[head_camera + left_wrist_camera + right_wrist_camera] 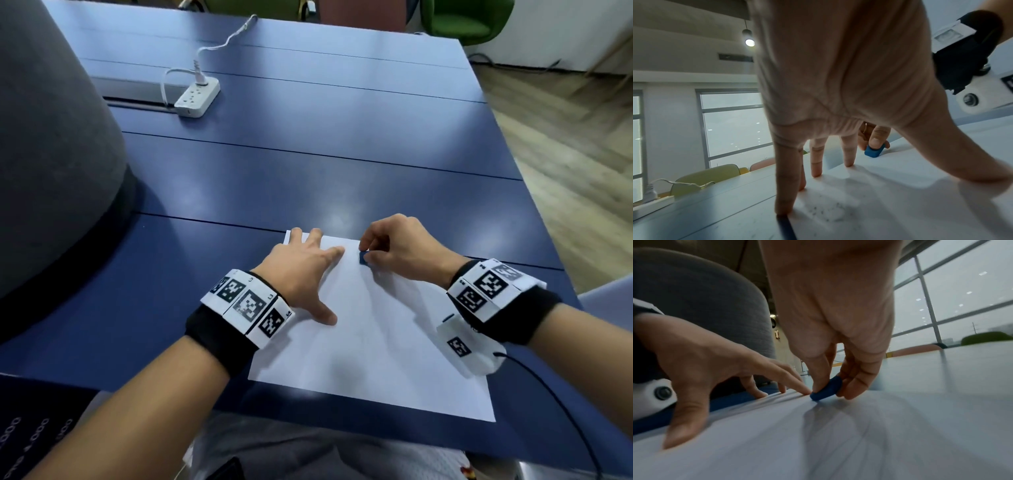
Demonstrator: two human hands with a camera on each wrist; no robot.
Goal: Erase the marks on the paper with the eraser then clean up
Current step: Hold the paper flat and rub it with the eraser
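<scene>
A: What did we see on the table (342, 144)?

B: We saw a white paper (370, 342) that lay flat near the front edge of the blue table. The left hand (301, 270) was on the far left part of the paper, with the fingers straight and spread and the thumb stretched to the side. It held nothing; it only pressed the sheet down.

A: And the right hand (400, 253)?

B: It pinched a small blue eraser (363, 257) between the thumb and the first fingers. The other fingers were curled. In the right wrist view we saw that the lower edge of the eraser (826, 390) touched the paper (818, 443), close to the far edge of the sheet.

A: How near were the two hands?

B: Very near. The tip of the left index finger was just beside the eraser. In the left wrist view the eraser (873, 151) appeared behind the left fingers (816, 162).

A: Did we see marks?

B: In the left wrist view there were small dark specks (824, 211) on the paper (900, 203) under the left hand. We could not tell if they were crumbs or pencil.

A: Anything else?

B: A white power strip (197, 97) with a cable lay far back on the table, well apart from the paper.
</scene>
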